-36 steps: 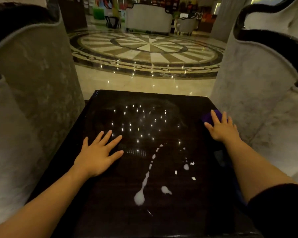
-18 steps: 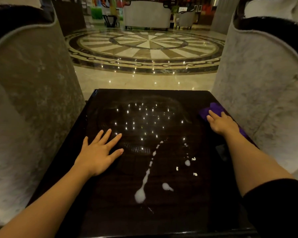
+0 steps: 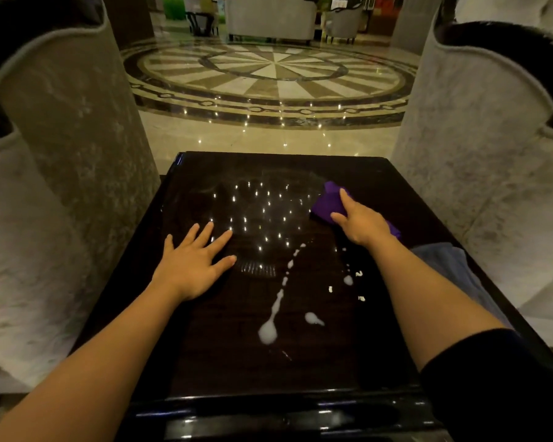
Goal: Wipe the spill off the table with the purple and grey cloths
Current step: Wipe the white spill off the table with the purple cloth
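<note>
A white spill (image 3: pixel 273 317) runs in a thin trail with blobs and small drops across the near middle of the glossy dark table (image 3: pixel 224 362). My right hand (image 3: pixel 359 223) presses on the purple cloth (image 3: pixel 328 202) at the table's right side, fingers gripping it. The grey cloth (image 3: pixel 447 263) lies flat along the right edge, partly under my right forearm. My left hand (image 3: pixel 193 266) rests flat on the table left of the spill, fingers spread, holding nothing.
Tall grey upholstered chairs stand close on the left (image 3: pixel 67 154) and right (image 3: pixel 479 154) of the table. Beyond the table's far edge lies polished marble floor with a round inlay (image 3: pixel 268 74); sofas stand far back.
My right hand has dragged the purple cloth leftwards from the right edge towards the table's middle. The grey cloth has come into view. My left hand has stayed put.
</note>
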Available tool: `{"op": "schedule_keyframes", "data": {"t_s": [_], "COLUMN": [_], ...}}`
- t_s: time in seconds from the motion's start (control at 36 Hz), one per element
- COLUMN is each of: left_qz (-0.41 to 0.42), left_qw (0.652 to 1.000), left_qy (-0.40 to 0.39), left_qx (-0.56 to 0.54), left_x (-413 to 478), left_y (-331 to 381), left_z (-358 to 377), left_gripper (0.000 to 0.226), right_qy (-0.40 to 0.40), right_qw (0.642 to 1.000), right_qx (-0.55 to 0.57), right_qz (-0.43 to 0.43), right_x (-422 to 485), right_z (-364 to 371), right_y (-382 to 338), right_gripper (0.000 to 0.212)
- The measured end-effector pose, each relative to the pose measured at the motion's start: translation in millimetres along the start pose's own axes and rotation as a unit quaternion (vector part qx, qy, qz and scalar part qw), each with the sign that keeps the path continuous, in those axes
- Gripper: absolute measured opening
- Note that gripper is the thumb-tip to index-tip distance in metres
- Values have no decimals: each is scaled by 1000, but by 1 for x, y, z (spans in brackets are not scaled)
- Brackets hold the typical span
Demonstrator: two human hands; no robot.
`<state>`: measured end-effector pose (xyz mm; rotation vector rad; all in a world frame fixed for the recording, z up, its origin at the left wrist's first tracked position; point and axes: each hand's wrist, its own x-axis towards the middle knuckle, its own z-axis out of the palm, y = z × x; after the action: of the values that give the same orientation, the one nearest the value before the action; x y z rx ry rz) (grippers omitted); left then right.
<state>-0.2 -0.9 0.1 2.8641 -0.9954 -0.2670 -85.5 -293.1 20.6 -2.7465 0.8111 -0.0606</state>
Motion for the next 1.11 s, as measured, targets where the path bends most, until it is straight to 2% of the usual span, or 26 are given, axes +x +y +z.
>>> {"op": "schedule_keyframes", "data": {"t_s": [0.25,0.67,1.11], "left_qz": [0,-1,5], "left_qw": [1000,1000,1000], "left_qy": [1,10,-1], "left_qx": [-1,12,7], "left_x": [0,3,1], "left_y": [-1,-3,-1], "left_z": [1,5,2], "left_gripper": [60,61,61], "right_qy": [-24,-11,-7], "right_qw": [996,980,962], "right_qx": [-3,39,56], "right_qz": [-81,-196,-268], "right_x": [-33,-107,-192], "right_z": [13,28,33], "right_y": [-29,-56,-70], "right_gripper": [52,46,44]}}
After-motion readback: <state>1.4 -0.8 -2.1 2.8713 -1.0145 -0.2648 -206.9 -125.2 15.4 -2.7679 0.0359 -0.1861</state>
